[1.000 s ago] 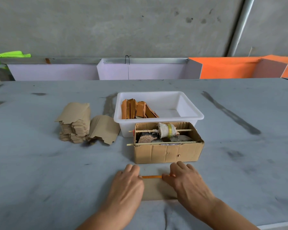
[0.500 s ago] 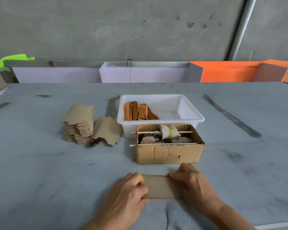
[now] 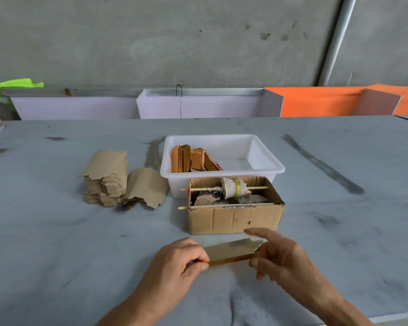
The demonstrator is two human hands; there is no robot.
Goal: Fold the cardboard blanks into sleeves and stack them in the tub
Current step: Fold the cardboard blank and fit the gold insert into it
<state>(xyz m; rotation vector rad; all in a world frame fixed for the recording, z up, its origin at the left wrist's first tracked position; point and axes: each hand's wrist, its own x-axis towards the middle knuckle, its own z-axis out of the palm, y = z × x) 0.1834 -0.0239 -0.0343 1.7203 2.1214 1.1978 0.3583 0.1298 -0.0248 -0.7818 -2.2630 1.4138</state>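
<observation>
Folding step near done: folded sleeve (image 3: 231, 252) held just above counter (image 3: 57, 243), left hand (image 3: 181, 262) pinching left end, right hand (image 3: 278, 257) gripping right end. Next, likely: carry over cardboard box (image 3: 233, 217), stack in tub (image 3: 264, 170) beside finished sleeves (image 3: 193, 160).

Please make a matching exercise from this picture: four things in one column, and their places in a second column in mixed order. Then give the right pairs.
Things
1. folded sleeves
2. stack of flat blanks
3. roll on a stick
4. folded blank

Places
A. across the open cardboard box
B. between the left hand and the right hand
C. on the table, left of the tub
D. in the left part of the white tub

Pairs: 1-D, 2-C, 3-A, 4-B
</observation>
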